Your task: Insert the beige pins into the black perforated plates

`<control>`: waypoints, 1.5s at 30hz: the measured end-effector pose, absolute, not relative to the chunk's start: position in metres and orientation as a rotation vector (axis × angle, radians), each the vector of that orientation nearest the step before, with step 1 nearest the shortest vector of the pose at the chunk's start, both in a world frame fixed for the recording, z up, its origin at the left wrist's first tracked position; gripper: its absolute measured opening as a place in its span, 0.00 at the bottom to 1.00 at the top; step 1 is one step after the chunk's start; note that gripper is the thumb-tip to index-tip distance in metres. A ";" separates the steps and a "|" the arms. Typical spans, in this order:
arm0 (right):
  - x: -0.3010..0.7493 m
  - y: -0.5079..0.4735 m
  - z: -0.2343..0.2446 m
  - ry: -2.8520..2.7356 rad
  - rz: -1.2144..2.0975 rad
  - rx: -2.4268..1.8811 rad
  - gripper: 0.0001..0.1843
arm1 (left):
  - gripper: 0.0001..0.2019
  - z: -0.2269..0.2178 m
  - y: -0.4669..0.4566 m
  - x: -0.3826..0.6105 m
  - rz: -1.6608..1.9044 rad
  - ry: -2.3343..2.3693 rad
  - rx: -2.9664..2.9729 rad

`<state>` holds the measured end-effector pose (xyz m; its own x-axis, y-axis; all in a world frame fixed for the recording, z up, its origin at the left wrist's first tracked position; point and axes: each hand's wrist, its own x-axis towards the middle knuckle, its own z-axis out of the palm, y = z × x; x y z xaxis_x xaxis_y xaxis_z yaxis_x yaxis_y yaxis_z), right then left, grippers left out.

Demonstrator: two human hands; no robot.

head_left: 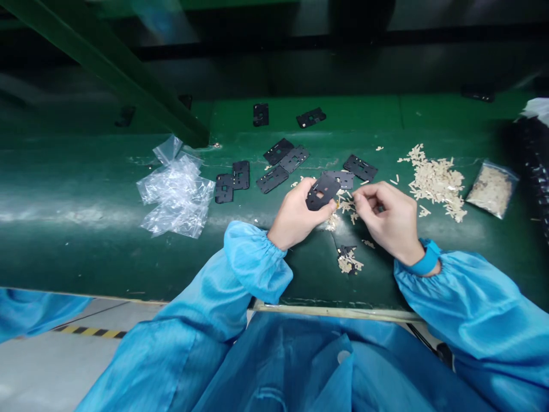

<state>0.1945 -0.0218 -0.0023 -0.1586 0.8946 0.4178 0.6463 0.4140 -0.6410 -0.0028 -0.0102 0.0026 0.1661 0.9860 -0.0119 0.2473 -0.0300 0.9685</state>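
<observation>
My left hand (pixel 295 217) grips a thin black plate (pixel 322 191) with cut-outs, held just above the green belt (pixel 86 229). My right hand (pixel 388 217) is beside it with fingers pinched together near the plate's right edge; what they pinch is too small to name. Small beige pieces (pixel 349 205) lie scattered under and between the hands. A second small heap of beige pieces (pixel 349 263) sits nearer to me, with a dark bit on it. Both arms wear blue sleeves, and a blue band is on my right wrist.
Several more black plates (pixel 283 163) lie on the belt beyond my hands. A large heap of beige pieces (pixel 437 180) and a small filled bag (pixel 492 189) are at the right. Crumpled clear plastic bags (pixel 178 191) lie at the left. A green beam (pixel 111 68) crosses overhead.
</observation>
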 end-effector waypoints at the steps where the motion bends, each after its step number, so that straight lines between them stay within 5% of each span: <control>1: 0.195 -0.022 -0.002 -1.922 0.429 -1.271 0.05 | 0.11 0.003 -0.010 -0.003 0.962 1.261 1.468; 13: 0.189 -0.028 -0.008 -2.066 0.348 -1.135 0.06 | 0.11 -0.002 -0.013 -0.002 0.937 1.324 1.587; 20: 0.204 -0.012 -0.003 -1.815 0.380 -1.463 0.08 | 0.16 -0.003 -0.013 -0.012 0.981 1.351 1.810; 24: 0.206 -0.012 0.000 -1.770 0.757 -1.448 0.04 | 0.22 -0.006 -0.011 -0.022 1.143 1.265 2.120; 30: 0.199 -0.018 0.012 -1.328 1.908 -1.223 0.15 | 0.20 -0.006 -0.008 -0.025 1.318 1.049 2.369; 33: 0.195 -0.019 0.016 -1.078 2.147 -1.078 0.15 | 0.20 -0.006 -0.008 -0.023 1.368 1.010 2.394; 40: 0.193 -0.022 0.014 -0.919 2.215 -1.023 0.13 | 0.21 -0.008 -0.009 -0.024 1.374 0.962 2.356; 45: 0.191 -0.024 0.016 -1.113 1.846 -1.224 0.10 | 0.25 -0.013 -0.011 -0.016 1.184 1.138 1.861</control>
